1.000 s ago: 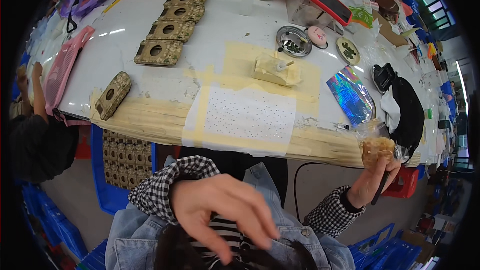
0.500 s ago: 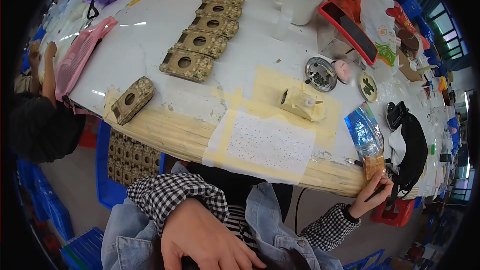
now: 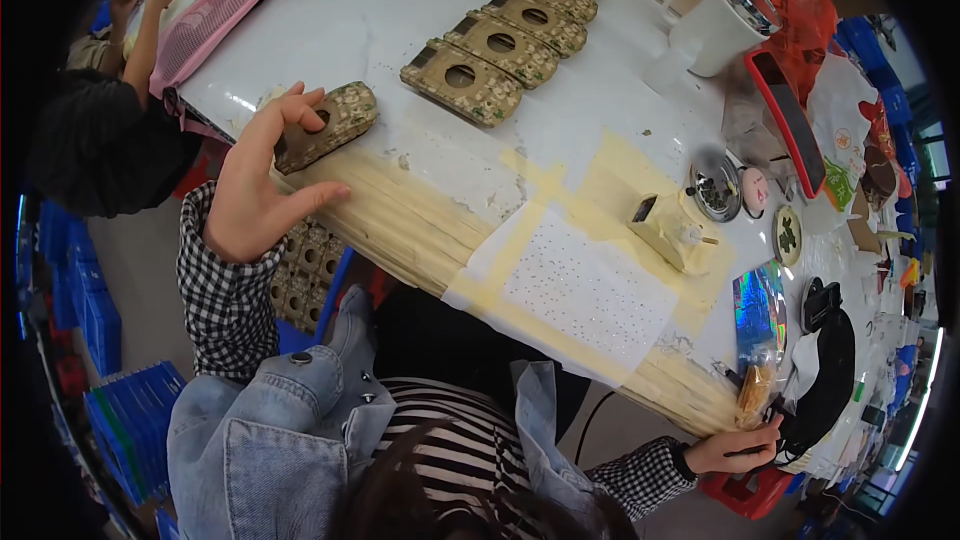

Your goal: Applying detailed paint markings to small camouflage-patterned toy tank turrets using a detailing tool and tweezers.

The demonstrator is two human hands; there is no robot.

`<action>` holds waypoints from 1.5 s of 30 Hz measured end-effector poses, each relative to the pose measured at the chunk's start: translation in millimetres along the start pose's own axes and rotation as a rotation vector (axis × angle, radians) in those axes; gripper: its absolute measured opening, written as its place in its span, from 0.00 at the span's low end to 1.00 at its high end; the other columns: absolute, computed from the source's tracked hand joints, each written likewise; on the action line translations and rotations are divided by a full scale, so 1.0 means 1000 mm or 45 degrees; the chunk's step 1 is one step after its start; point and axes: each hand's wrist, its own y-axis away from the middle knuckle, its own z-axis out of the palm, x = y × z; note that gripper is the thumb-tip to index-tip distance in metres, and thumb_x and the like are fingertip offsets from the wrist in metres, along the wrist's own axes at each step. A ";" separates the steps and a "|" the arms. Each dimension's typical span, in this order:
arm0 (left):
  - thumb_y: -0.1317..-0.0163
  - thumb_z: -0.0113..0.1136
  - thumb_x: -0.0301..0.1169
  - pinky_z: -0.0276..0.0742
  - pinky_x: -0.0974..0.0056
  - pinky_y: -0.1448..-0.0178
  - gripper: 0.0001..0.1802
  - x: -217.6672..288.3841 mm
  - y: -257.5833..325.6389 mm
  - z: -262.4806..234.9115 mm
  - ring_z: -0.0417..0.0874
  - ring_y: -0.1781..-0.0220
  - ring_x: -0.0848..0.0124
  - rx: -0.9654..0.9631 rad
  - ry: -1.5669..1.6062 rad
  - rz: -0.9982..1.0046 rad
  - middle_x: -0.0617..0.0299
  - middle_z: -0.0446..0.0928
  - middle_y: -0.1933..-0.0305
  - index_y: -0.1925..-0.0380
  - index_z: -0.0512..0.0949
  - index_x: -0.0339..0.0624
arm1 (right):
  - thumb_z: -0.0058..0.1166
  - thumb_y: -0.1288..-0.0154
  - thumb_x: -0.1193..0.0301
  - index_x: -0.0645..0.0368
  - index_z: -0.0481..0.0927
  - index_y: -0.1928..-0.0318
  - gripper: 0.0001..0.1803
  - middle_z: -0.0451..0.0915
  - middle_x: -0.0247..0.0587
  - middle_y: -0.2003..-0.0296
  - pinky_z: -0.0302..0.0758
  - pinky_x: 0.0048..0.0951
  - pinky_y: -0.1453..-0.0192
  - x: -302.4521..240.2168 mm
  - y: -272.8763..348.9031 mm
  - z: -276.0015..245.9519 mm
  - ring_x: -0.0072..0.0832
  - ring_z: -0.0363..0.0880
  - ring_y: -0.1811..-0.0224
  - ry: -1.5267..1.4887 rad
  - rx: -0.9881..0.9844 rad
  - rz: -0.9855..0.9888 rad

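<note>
My left hand (image 3: 262, 185) is open at the table's left front edge, with its thumb spread away from the fingers. Its fingertips reach over a single camouflage-patterned toy tank hull (image 3: 345, 122) with a round hole; whether they touch it I cannot tell. Several matching hulls (image 3: 462, 80) stand in a slanting row farther back. At the right front edge, my right hand (image 3: 738, 448) is closed around a slim dark tool, mostly hidden by the fingers. Beside it lies a shiny packet (image 3: 760, 325) with a tan lower part.
A speckled white sheet (image 3: 585, 290) is taped at the front. Behind it sit a tape-covered block (image 3: 672, 230), a round metal dish (image 3: 714, 185), a phone (image 3: 787, 125) and a white mug (image 3: 720, 30). More hulls fill a blue crate (image 3: 345, 270) below. Another person (image 3: 105, 140) sits left.
My left hand has risen from near my body to the single hull, its fingers spreading. The view has turned, shifting the table's things rightward. My right hand stays by the packet.
</note>
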 end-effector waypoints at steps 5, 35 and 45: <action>0.57 0.72 0.29 0.64 0.62 0.38 0.41 -0.026 -0.004 -0.003 0.72 0.43 0.63 -0.152 0.091 -0.192 0.52 0.72 0.49 0.42 0.62 0.37 | 0.40 0.28 0.62 0.73 0.67 0.62 0.20 0.76 0.60 0.53 0.75 0.29 0.48 -0.003 0.001 0.000 0.37 0.76 0.54 -0.060 0.041 0.018; 0.57 0.69 0.28 0.70 0.58 0.46 0.18 -0.004 -0.077 0.033 0.71 0.46 0.55 -0.032 -0.230 0.503 0.56 0.72 0.55 0.62 0.78 0.42 | 0.38 0.28 0.67 0.71 0.64 0.64 0.15 0.75 0.62 0.55 0.76 0.33 0.45 -0.014 0.006 0.005 0.40 0.77 0.52 -0.096 0.120 0.061; 0.51 0.66 0.34 0.67 0.56 0.37 0.16 -0.018 -0.086 0.061 0.65 0.37 0.52 0.027 -0.291 0.608 0.50 0.68 0.44 0.62 0.75 0.44 | 0.43 0.30 0.67 0.71 0.64 0.65 0.16 0.76 0.65 0.57 0.77 0.32 0.47 -0.010 0.006 0.003 0.40 0.77 0.53 -0.127 0.111 0.003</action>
